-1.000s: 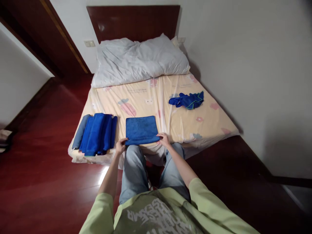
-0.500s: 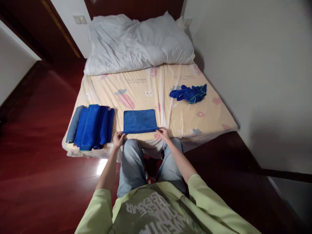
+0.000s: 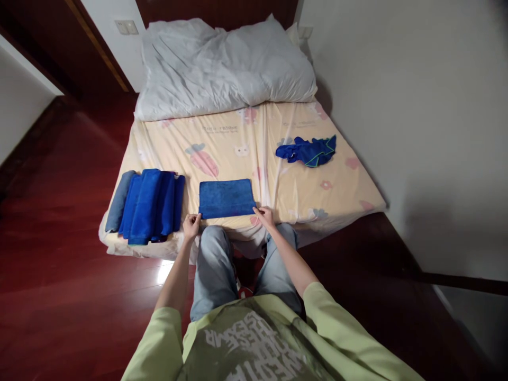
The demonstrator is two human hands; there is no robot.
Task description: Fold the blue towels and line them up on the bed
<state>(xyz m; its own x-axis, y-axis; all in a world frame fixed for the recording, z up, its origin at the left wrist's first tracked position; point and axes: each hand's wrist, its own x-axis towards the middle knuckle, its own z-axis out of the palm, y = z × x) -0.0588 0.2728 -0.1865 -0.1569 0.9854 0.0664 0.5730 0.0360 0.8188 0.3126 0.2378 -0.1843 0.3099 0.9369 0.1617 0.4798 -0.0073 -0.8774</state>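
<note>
A blue towel (image 3: 227,198) lies flat as a rectangle on the bed, right in front of my knees. My left hand (image 3: 192,224) pinches its near left corner. At the near right corner, my right hand (image 3: 264,216) pinches the edge between thumb and fingers. To the left, several rolled or folded blue towels (image 3: 146,206) lie side by side, with a greyish-blue roll (image 3: 120,202) at their outer end. A crumpled blue cloth with green edging (image 3: 307,151) rests farther back on the right.
The bed (image 3: 226,140) has a cream sheet with rabbit and carrot prints. A large pale pillow or quilt (image 3: 226,69) lies across its head end. A wall (image 3: 416,116) runs along the right, and dark red floor (image 3: 67,222) lies on the left.
The narrow fold along the towel's near edge now lies flatter against it. Both hands stay at the near corners, with only a slight shift. The other towels look unmoved.
</note>
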